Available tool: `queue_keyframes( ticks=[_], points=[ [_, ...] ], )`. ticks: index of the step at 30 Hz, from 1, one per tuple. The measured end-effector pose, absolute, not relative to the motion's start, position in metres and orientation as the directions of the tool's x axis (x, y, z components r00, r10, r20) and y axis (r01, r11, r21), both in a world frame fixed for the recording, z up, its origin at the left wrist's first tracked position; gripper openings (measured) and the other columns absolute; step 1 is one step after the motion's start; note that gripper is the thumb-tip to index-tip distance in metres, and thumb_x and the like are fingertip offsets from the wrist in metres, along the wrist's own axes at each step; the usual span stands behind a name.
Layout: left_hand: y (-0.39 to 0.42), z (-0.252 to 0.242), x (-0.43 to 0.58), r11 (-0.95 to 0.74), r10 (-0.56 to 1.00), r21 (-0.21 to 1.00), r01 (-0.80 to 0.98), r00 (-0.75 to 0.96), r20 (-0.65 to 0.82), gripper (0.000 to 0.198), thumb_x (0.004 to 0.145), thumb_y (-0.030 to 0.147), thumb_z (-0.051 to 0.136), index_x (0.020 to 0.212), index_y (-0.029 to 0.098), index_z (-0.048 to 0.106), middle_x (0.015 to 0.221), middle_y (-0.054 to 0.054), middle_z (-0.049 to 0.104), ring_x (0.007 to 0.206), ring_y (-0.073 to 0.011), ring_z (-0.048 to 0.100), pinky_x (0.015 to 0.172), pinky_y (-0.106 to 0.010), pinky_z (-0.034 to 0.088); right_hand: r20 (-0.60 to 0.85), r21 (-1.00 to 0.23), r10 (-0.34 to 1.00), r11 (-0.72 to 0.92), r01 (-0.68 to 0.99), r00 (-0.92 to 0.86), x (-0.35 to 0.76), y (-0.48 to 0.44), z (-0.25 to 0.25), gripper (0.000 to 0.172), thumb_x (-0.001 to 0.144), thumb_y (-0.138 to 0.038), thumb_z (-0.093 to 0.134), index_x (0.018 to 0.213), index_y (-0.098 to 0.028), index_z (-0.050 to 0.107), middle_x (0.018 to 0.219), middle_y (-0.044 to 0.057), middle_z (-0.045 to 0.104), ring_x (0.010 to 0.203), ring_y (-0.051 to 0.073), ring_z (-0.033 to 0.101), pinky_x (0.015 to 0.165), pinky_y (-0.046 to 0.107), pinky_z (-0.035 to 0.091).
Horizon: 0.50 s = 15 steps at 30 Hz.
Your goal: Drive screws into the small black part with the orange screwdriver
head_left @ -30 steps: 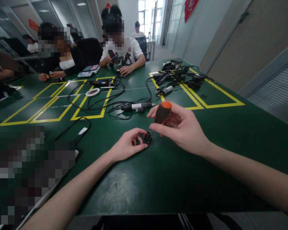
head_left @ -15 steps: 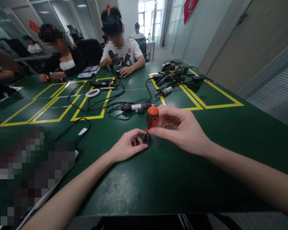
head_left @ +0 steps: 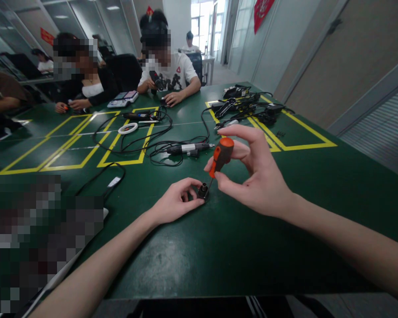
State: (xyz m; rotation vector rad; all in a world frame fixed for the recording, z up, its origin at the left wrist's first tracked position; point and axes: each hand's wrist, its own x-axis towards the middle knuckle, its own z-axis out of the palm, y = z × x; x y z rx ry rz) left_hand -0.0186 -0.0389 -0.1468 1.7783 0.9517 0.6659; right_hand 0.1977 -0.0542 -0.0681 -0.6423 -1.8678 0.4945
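Note:
My left hand [head_left: 173,202] rests on the green table, thumb and fingers closed around a small black part [head_left: 203,191] with a round metal-rimmed top. In my right hand [head_left: 263,179] is a short screwdriver [head_left: 223,154] with an orange and grey handle. Its handle leans to the right, held by the thumb and lower fingers, while the index finger is lifted off the top. The thin shaft slants down to the right side of the black part; whether the tip sits in a screw is too small to tell.
Beyond my hands lies a grey-black electric screwdriver [head_left: 189,148] with a looped cable. A white ring [head_left: 128,128] is farther left. Black tools and cables [head_left: 232,106] pile up at the back right. Yellow tape [head_left: 305,146] marks the table [head_left: 252,260]. A co-worker [head_left: 170,75] works across from me.
The screwdriver has gone from upright to tilted, its handle moving right and toward me. My right index finger has lifted away from it. My left hand and the black part stay put.

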Motion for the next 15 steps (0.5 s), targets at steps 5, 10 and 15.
queue_keyframes(
  ticks=[5, 10, 15],
  points=[
    [-0.038, -0.149, -0.018, -0.214, 0.844, 0.926, 0.312, 0.535, 0.015, 0.036, 0.086, 0.034, 0.076, 0.114, 0.015, 0.066, 0.084, 0.002, 0.063, 0.069, -0.0095, 0.057, 0.062, -0.022, 0.047, 0.781, -0.465, 0.538, 0.840, 0.281, -0.317, 0.201, -0.053, -0.065, 0.051, 0.083, -0.008, 0.072, 0.130, -0.027, 0.060, 0.121, 0.006, 0.067, 0.100, 0.021, 0.070, 0.087, 0.038, 0.063],
    [-0.039, -0.149, -0.019, -0.211, 0.847, 0.929, 0.304, 0.532, 0.018, 0.037, 0.081, 0.036, 0.082, 0.107, 0.016, 0.064, 0.076, 0.006, 0.058, 0.062, -0.0079, 0.053, 0.056, -0.020, 0.043, 0.844, -0.329, 0.427, 0.890, 0.316, -0.324, 0.205, -0.058, -0.055, 0.034, 0.087, -0.018, 0.081, 0.117, -0.027, 0.070, 0.104, 0.005, 0.074, 0.096, 0.024, 0.071, 0.087, 0.042, 0.062],
    [-0.040, -0.148, -0.020, -0.188, 0.851, 0.931, 0.314, 0.526, -0.006, 0.041, 0.079, 0.038, 0.084, 0.108, 0.016, 0.064, 0.078, 0.004, 0.062, 0.064, -0.0085, 0.056, 0.059, -0.021, 0.045, 0.807, -0.372, 0.485, 0.861, 0.347, -0.338, 0.203, -0.063, -0.055, 0.041, 0.093, -0.014, 0.071, 0.132, -0.027, 0.068, 0.117, 0.006, 0.077, 0.098, 0.022, 0.075, 0.091, 0.039, 0.063]
  ],
)
